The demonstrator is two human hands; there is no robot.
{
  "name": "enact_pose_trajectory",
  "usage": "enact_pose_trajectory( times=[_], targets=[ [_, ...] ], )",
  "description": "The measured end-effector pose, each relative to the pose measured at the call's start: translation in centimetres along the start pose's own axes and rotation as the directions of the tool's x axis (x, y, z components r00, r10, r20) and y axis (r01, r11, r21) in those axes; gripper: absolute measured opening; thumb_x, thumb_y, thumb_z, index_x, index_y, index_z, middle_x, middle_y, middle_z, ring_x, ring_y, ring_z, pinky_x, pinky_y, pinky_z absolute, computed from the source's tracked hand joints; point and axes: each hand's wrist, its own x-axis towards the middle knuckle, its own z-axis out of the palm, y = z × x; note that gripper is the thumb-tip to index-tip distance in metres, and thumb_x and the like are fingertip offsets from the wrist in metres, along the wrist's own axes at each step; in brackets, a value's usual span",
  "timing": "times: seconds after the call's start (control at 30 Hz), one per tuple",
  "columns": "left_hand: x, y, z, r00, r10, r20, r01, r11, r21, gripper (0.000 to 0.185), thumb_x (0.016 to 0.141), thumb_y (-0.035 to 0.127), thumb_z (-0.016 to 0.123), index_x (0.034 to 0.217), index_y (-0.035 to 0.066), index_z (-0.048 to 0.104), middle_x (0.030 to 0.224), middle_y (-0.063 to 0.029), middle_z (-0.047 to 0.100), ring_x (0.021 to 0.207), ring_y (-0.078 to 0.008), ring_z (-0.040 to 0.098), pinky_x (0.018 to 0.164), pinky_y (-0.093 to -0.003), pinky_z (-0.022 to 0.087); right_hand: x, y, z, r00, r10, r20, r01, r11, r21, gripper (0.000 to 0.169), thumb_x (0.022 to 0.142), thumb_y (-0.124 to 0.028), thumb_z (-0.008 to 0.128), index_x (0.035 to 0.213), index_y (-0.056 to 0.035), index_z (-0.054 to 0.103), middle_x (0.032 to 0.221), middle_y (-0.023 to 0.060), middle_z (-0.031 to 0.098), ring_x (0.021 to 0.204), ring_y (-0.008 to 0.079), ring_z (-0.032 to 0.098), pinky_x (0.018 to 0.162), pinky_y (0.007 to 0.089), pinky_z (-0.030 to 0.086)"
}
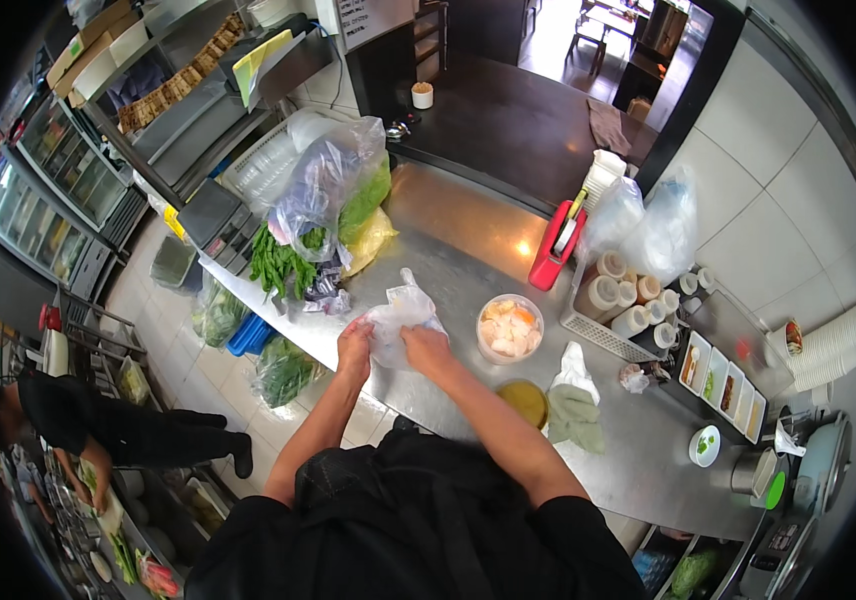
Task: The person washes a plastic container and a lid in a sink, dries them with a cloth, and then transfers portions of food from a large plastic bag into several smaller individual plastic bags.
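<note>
Between my hands is a thin, translucent plastic bag (392, 346), held over the front part of a steel counter (465, 281). My left hand (355, 345) pinches the bag's left side. On its right side, the fingers of my right hand (426, 349) grip the plastic. What the bag contains, if anything, cannot be made out. Just right of my right hand stands a round clear tub (510, 328) filled with pale, whitish-orange pieces. A round olive-yellow lid or dish (523, 403) lies nearer to me, partly hidden by my right forearm.
Leafy greens (278, 262) and plastic bags (323, 184) crowd the counter's left. Along the right are a red tape dispenser (557, 247), a basket of squeeze bottles (574, 322), cloths (576, 416) and a condiment box (724, 386). Another person (98, 427) works at a far-left bench.
</note>
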Motion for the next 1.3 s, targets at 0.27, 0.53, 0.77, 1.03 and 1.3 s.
enact_pose_trajectory(
  times=[0.27,0.53,0.77,1.03,1.3],
  targets=[
    [-7.8,6.9,8.9,0.928,0.237,0.286,-0.341,0.852,0.397,0.015,0.088,0.009,0.063,0.1,0.002,0.069,0.083,0.0021,0.059,0.07,-0.0049,0.05,0.062,-0.0206,0.038,0.9,-1.1,-2.7,0.861,0.334,0.384,-0.098,0.849,-0.519,0.028,0.087,-0.016,0.053,0.109,-0.0119,0.07,0.118,0.014,0.064,0.105,0.0337,0.063,0.077,0.0456,0.051],
    [-12.3,12.1,11.8,0.894,0.244,0.375,-0.368,0.878,0.307,0.014,0.088,0.004,0.061,0.099,0.0,0.068,0.077,0.002,0.053,0.061,-0.0059,0.047,0.058,-0.0215,0.04,-0.9,-1.2,-7.9,0.794,0.221,0.567,0.015,0.924,-0.381,0.031,0.089,-0.015,0.051,0.115,-0.0044,0.064,0.122,0.0171,0.061,0.11,0.0356,0.06,0.083,0.044,0.049],
    [-11.6,18.5,6.8,0.955,0.294,0.027,-0.291,0.953,-0.086,0.016,0.089,0.01,0.061,0.102,0.001,0.064,0.086,-0.0029,0.064,0.072,-0.0094,0.059,0.066,-0.0264,0.051,-6.0,-8.2,-18.6,0.884,-0.387,-0.261,0.462,0.644,0.61,0.051,0.082,-0.012,0.063,0.13,0.0003,0.048,0.121,0.0214,0.06,0.112,0.0367,0.058,0.09,0.0398,0.047],
    [-18.7,23.2,1.8,0.872,0.407,0.273,-0.483,0.805,0.344,0.052,0.078,0.025,0.076,0.119,-0.001,0.057,0.099,-0.0057,0.062,0.088,-0.0155,0.06,0.082,-0.0301,0.048,-4.9,-15.3,-11.1,0.885,-0.391,-0.251,0.464,0.786,0.409,0.037,0.07,-0.005,0.072,0.105,-0.0001,0.062,0.095,0.0201,0.067,0.086,0.0322,0.067,0.071,0.0341,0.052],
    [-21.3,16.5,-8.4,0.829,0.441,0.344,-0.521,0.386,0.761,0.083,0.065,0.037,0.085,0.132,0.006,0.049,0.121,-0.0137,0.059,0.113,-0.0252,0.055,0.095,-0.037,0.041,-1.1,-23.4,-8.6,0.907,-0.415,-0.071,0.277,0.459,0.844,0.023,0.075,-0.01,0.071,0.095,0.0003,0.063,0.086,0.0147,0.067,0.079,0.0317,0.067,0.068,0.0336,0.05]
  ],
)
